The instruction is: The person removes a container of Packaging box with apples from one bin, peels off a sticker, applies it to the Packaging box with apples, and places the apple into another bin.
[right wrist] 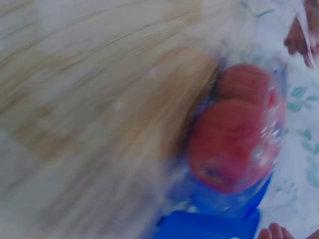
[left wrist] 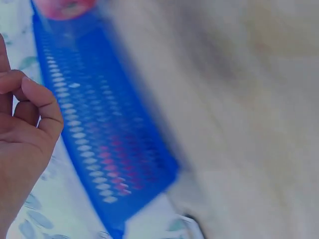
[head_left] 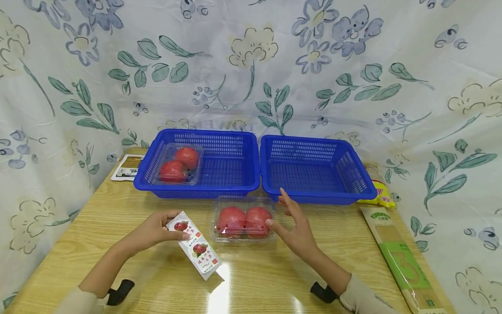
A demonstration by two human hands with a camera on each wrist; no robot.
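My left hand pinches a white strip of fruit stickers, thumb on top, over the table left of centre. The stickers show red fruit and writing. To its right sits a clear plastic box with two red fruits that look like pomegranates. At the box's right side is my right hand, fingers spread and thumb in front of the box's edge; whether it touches cannot be told. In the left wrist view the left hand shows curled fingers. Only fingertips of the right hand show in the right wrist view.
Behind the box stand two blue baskets: the left basket holds another clear fruit box; the right basket stands beside it. A green noodle packet and a yellow bag lie right, a white packet far left.
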